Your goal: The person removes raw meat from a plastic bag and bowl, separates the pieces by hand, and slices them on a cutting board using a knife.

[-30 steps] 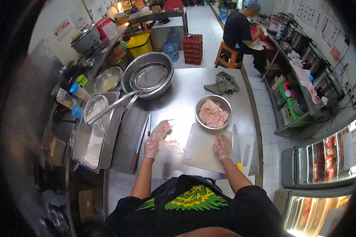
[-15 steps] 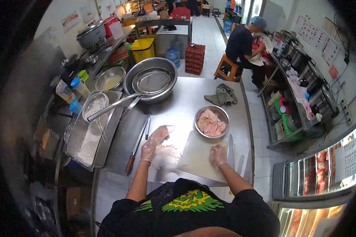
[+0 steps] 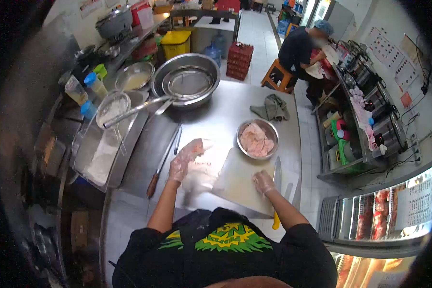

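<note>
My left hand [image 3: 180,167], in a clear plastic glove, is closed on what looks like a piece of raw meat [image 3: 193,149], above the steel table left of the white cutting board [image 3: 233,185]. Reddish smears mark the steel beside it. My right hand [image 3: 263,182], also gloved, is curled over the board; whether its fingers hold anything is hidden. A knife blade [image 3: 277,170] lies along the board's right side, and a yellow handle [image 3: 276,221] shows by my right forearm. Just beyond the board stands a steel bowl [image 3: 241,148] of pale pink raw meat [image 3: 256,140].
A sharpening steel with a wooden handle [image 3: 152,186] lies at left. Beyond it are a flour tray [image 3: 114,174], a strainer [image 3: 114,108] and a large steel basin [image 3: 158,77]. A green cloth [image 3: 272,108] lies at the far right. A person [image 3: 297,48] sits beyond the table.
The view has shifted slightly, so the table's things appear moved. My right hand sits a little higher, and more of the yellow handle shows. My left hand keeps about the same pose.
</note>
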Action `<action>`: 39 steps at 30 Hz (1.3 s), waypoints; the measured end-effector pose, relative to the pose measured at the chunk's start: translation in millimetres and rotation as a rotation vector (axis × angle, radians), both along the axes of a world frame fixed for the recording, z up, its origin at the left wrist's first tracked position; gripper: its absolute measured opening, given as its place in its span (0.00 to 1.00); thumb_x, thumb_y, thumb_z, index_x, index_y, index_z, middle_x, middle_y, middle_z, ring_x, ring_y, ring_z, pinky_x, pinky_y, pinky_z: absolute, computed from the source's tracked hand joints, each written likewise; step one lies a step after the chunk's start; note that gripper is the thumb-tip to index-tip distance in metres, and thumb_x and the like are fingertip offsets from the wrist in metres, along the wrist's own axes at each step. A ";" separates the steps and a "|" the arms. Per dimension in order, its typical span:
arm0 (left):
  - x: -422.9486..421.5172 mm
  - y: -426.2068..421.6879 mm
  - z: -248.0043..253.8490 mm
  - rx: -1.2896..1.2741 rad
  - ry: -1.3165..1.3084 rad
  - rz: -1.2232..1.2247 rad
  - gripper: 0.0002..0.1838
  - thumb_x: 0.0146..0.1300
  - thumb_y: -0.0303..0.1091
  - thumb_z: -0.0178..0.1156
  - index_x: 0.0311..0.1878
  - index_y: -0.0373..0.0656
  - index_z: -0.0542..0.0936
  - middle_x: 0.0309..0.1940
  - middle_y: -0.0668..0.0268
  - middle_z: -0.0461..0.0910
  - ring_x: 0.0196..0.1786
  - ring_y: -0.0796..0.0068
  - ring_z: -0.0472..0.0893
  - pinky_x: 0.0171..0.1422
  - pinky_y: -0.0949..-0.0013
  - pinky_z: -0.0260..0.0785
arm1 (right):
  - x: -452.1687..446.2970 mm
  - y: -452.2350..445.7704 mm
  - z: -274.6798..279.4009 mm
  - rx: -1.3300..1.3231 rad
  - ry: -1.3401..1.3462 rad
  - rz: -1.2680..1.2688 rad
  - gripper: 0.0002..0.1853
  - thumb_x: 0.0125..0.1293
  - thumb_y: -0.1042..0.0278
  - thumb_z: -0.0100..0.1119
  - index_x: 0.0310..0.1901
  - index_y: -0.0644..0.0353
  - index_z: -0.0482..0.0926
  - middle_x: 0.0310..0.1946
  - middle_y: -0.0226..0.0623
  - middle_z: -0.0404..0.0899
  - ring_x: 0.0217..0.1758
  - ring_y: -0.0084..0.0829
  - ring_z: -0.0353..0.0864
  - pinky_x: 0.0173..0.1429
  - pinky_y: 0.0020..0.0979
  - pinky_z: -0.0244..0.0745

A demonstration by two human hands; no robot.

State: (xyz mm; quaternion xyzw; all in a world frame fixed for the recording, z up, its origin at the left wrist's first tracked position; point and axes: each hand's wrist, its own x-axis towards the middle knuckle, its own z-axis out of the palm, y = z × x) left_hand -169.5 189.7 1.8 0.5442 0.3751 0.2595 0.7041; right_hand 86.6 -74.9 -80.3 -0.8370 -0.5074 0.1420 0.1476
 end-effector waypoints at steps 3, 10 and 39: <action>1.3 5.0 -14.9 0.330 -0.081 -0.010 0.20 0.58 0.37 0.54 0.53 0.39 0.69 0.45 0.66 0.74 0.46 0.80 0.71 0.50 0.78 0.62 | 10.6 -1.6 -61.8 0.615 1.457 -0.699 0.06 0.59 0.67 0.44 0.30 0.57 0.70 0.26 0.35 0.68 0.29 0.30 0.71 0.33 0.33 0.70; 13.0 30.3 -76.1 0.269 -0.178 -0.125 0.19 0.60 0.29 0.49 0.55 0.37 0.66 0.52 0.63 0.69 0.52 0.76 0.70 0.59 0.79 0.59 | 4.3 -16.2 -15.2 0.563 1.396 -0.459 0.08 0.54 0.68 0.53 0.33 0.58 0.66 0.29 0.33 0.70 0.30 0.31 0.71 0.34 0.31 0.72; 25.4 -2.2 -1.4 0.236 -0.015 -0.229 0.17 0.60 0.33 0.47 0.53 0.40 0.68 0.51 0.64 0.70 0.50 0.72 0.71 0.54 0.69 0.62 | -95.5 201.8 74.8 0.662 2.039 -0.074 0.06 0.53 0.76 0.52 0.31 0.54 0.67 0.21 0.30 0.66 0.17 0.24 0.63 0.21 0.23 0.62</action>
